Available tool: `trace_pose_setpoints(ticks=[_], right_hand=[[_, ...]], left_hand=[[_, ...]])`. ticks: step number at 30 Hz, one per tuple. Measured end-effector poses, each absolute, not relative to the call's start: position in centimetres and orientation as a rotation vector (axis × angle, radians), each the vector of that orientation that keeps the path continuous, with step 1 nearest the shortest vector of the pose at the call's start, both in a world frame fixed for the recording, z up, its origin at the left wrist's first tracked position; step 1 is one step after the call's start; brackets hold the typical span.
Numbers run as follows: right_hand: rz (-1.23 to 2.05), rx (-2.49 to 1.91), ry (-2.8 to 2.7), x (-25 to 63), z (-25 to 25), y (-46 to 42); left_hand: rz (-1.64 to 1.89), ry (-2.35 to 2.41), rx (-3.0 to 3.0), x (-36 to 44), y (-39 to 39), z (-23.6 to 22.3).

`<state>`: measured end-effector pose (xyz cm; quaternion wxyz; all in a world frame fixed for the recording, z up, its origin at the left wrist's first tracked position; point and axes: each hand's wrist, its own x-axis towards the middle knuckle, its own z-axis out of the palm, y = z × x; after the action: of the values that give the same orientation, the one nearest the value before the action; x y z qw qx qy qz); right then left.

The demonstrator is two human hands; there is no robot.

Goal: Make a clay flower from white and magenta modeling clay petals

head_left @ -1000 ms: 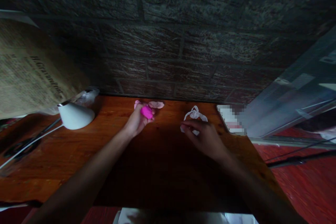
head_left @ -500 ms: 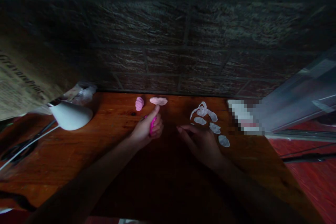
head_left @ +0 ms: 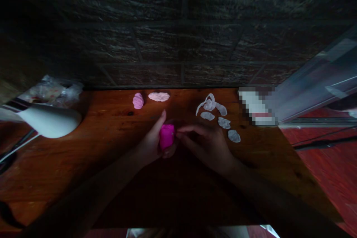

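Observation:
A bright pink lump of modelling clay (head_left: 166,136) rests in my left hand (head_left: 152,142), whose fingers curl under and around it while the thumb points up beside it. The fingertips of my right hand (head_left: 208,141) are pinched together at the lump's right edge. Whatever sits between those fingertips is too small and dark to make out. Beyond my hands, a pink lump (head_left: 138,101) and a flatter pale pink piece (head_left: 158,97) lie on the table. Thin whitish flattened pieces (head_left: 208,115) are spread behind and to the right of my right hand.
The wooden table (head_left: 111,126) runs up to a dark brick wall (head_left: 156,44). At left stand a white cone-shaped object (head_left: 52,121) with a cable and a crumpled clear plastic bag (head_left: 55,91). A blurred-out white item (head_left: 258,108) lies at right, beside a frame with a glassy panel.
My left hand has turned, so the bright pink clay shows more of its face. My right hand has come left to the clay's edge. The view has shifted slightly.

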<state>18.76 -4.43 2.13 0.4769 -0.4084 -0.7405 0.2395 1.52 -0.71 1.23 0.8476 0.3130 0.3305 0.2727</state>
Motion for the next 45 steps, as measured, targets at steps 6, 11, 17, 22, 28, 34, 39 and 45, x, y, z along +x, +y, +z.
trace_pose_setpoints(ticks=[6,11,17,22,28,34,39,45], right_hand=[[0.491,-0.954,-1.901,18.6,1.9,-4.8],[0.377,-0.938,-1.995,18.5,1.8,-4.9],[0.410,-1.011,-1.934,18.2,2.0,-5.2],[0.623,-1.028,-1.854,18.7,2.0,-4.8],[0.970,-0.999,-1.740,18.5,1.7,-4.5],[0.945,-0.990,-1.723,19.1,1.8,-4.2],[0.612,-1.021,-1.935,19.8,1.9,-3.8],[0.640,-1.167,-2.042,19.0,2.0,-4.6]], left_hand=[[0.584,0.769,0.746,2.0,-1.2,1.2],[0.567,0.832,0.928,1.6,-1.5,0.9],[0.592,0.887,1.038,1.4,-2.0,0.7],[0.606,0.841,0.929,1.8,-1.6,0.9],[0.477,0.716,0.875,1.8,-1.2,0.6],[0.616,0.698,0.994,0.8,-0.7,0.2],[0.683,0.804,1.191,0.5,-1.0,0.9],[0.565,0.845,1.146,1.2,-2.2,0.4]])
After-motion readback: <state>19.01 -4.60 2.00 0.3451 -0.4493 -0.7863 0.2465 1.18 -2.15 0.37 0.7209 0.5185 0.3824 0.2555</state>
